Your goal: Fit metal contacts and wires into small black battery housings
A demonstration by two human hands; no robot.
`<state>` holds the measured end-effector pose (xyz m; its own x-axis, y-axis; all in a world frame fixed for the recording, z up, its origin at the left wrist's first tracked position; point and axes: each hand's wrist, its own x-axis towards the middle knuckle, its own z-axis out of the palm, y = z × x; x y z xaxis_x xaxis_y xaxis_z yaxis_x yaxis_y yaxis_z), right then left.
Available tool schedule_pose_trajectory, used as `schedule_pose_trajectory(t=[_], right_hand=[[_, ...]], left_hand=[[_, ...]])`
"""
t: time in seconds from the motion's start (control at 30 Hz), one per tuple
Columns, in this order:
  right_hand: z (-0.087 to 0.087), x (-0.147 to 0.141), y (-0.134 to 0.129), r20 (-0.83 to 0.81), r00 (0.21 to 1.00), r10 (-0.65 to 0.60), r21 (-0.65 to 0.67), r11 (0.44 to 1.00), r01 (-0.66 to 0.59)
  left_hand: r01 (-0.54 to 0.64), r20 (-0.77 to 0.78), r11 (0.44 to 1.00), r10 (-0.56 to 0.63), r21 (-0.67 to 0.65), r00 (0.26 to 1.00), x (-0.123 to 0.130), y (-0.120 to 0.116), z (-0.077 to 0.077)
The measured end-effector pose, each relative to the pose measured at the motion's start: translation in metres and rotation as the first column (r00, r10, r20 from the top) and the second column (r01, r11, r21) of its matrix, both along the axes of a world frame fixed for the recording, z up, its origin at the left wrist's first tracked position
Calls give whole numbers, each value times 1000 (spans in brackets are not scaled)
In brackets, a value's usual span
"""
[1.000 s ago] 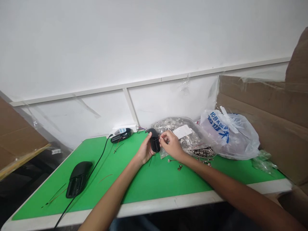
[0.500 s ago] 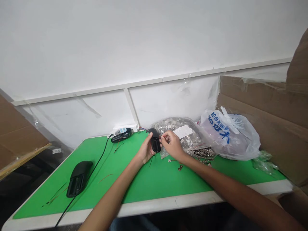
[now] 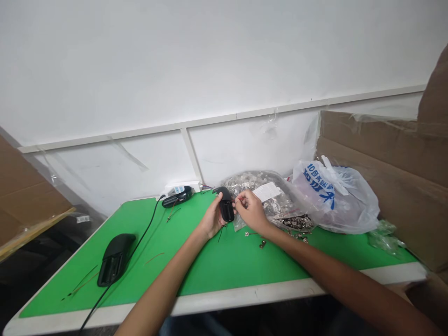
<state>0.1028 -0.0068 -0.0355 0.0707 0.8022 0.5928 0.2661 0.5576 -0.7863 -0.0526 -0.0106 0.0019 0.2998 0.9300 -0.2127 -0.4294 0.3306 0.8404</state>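
Observation:
My left hand (image 3: 211,219) is wrapped round a black plastic housing (image 3: 227,205) that looks like a computer mouse with an open battery compartment. The housing is held upright, its open compartment towards me. Thin red and black wires hang beside it under my left palm. My right hand (image 3: 251,209) is closed in a pinch at the housing's right side, on what looks like a thin red wire; my fingers hide most of it. Just behind is a clear bag (image 3: 245,182) of small metal battery contacts. Some loose metal contacts (image 3: 262,244) lie below my right wrist.
A second black housing (image 3: 117,256) rests at the left, with a black cable (image 3: 145,235) running past it and loose wires nearby. Another one (image 3: 177,198) lies by a white power strip (image 3: 192,186). A white plastic bag (image 3: 343,205) and cardboard (image 3: 378,154) stand right.
Almost nothing differs. Both hands keep the same place and hold at the black housing; the view has shifted very slightly.

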Motion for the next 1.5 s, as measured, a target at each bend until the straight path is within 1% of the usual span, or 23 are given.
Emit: schedule_pose_trajectory(t=[0.23,0.37,0.47,0.63,0.77,1.03,1.3,1.5], right_hand=[[1,0,-2,49,998,-25,36,999,23],[1,0,-3,86,996,-26,84,996,19],[1,-1,-2,78,997,0,87,996,-7],[1,-1,-1,84,995,48,95,994,-56],[0,0,-1,106,992,65,83,994,-74],[-4,-1,2,116,993,-2,99,995,-9],[-4,0,-4,212,976,-47,178,984,9],[-4,0,-5,247,966,-79,196,980,30]], left_hand=[[-15,36,1000,15,2,999,2,-2,1],[-30,60,999,31,-11,998,2,-2,1],[-44,58,999,45,-26,997,2,-3,1],[-36,39,999,36,5,999,2,-2,0],[-47,39,999,47,2,998,2,-2,-1],[-31,12,999,31,9,999,1,-1,-1],[-39,52,999,40,-27,998,4,-3,3],[-13,69,1000,14,-15,998,2,-3,0]])
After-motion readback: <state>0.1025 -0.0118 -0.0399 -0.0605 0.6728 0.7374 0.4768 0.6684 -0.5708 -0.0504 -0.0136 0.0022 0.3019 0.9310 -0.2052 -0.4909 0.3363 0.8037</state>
